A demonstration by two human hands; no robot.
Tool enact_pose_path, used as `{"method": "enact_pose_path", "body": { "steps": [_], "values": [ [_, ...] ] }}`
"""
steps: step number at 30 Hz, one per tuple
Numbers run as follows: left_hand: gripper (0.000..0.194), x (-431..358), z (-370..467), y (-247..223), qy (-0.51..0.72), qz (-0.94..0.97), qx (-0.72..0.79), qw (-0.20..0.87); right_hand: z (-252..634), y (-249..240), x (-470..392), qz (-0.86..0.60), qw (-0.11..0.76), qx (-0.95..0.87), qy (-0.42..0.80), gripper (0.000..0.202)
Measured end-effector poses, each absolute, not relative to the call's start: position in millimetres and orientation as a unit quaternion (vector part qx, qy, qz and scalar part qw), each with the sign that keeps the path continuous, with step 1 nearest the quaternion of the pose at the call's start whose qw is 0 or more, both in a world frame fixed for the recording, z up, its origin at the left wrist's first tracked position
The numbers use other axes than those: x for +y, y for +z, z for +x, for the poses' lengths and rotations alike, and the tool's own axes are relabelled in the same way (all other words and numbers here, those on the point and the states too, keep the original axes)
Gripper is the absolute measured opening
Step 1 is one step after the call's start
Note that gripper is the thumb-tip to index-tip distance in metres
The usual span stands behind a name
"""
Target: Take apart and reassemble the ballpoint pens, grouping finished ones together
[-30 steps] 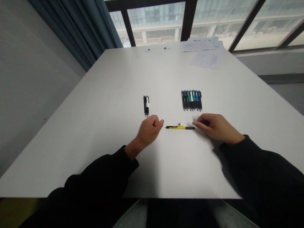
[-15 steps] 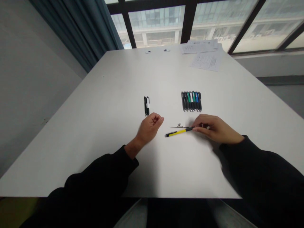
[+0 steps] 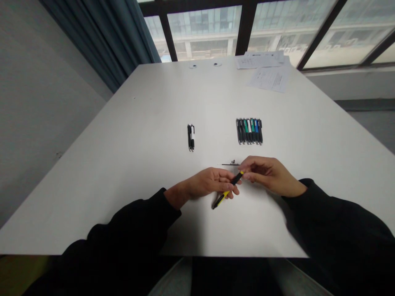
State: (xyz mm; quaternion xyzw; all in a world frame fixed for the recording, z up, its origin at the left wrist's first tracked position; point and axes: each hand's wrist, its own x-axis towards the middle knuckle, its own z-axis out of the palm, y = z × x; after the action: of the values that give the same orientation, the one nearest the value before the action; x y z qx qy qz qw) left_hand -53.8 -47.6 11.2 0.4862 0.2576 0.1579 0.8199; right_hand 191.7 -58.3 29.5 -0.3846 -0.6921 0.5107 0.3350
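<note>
Between my hands a yellow and black pen [image 3: 221, 199] slants, its clip end low and to the left. My left hand [image 3: 212, 182] has its fingers around the pen's dark grip section. The thumb and fingertips of my right hand [image 3: 265, 174] pinch the pen's upper end, where a bit of yellow shows. Just behind the hands, a thin dark refill [image 3: 228, 165] lies on the white table [image 3: 148, 135], partly hidden by my right fingers. Small parts [image 3: 233, 162] lie beside the refill, too tiny to make out.
Two pens [image 3: 191, 138] lie side by side beyond my left hand. A row of several pens [image 3: 249, 131] lies beyond my right hand. Papers [image 3: 262, 61] are at the table's far edge, near the window, with two small round items [image 3: 217, 64] to their left.
The yellow pen has been lifted and tilted, its clip end now nearer to me. My left hand has moved right and forward-down onto the pen. My right hand has shifted slightly left.
</note>
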Motion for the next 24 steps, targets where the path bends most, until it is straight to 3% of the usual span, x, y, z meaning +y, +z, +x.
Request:
{"method": "enact_pose_path", "body": {
  "steps": [5, 10, 16, 24],
  "values": [
    [0.04, -48.8, -55.3, 10.4, 0.167, 0.437, 0.264, 0.844, 209.1, 18.1, -44.5, -0.451, 0.254, -0.828, 0.215, 0.024],
    [0.042, -48.6, -57.5, 10.5, 0.16, 0.43, 0.257, 0.851, 208.2, 13.2, -41.5, -0.417, 0.205, -0.865, 0.187, 0.018],
    [0.037, -46.7, -61.3, 8.9, 0.157, 0.441, 0.241, 0.85, 205.9, 23.0, -48.9, -0.432, 0.212, -0.828, 0.286, 0.013],
    [0.034, -45.7, -62.2, 6.6, 0.152, 0.445, 0.237, 0.85, 208.5, 28.4, -52.3, -0.407, 0.432, -0.583, 0.555, 0.019]
  ]
}}
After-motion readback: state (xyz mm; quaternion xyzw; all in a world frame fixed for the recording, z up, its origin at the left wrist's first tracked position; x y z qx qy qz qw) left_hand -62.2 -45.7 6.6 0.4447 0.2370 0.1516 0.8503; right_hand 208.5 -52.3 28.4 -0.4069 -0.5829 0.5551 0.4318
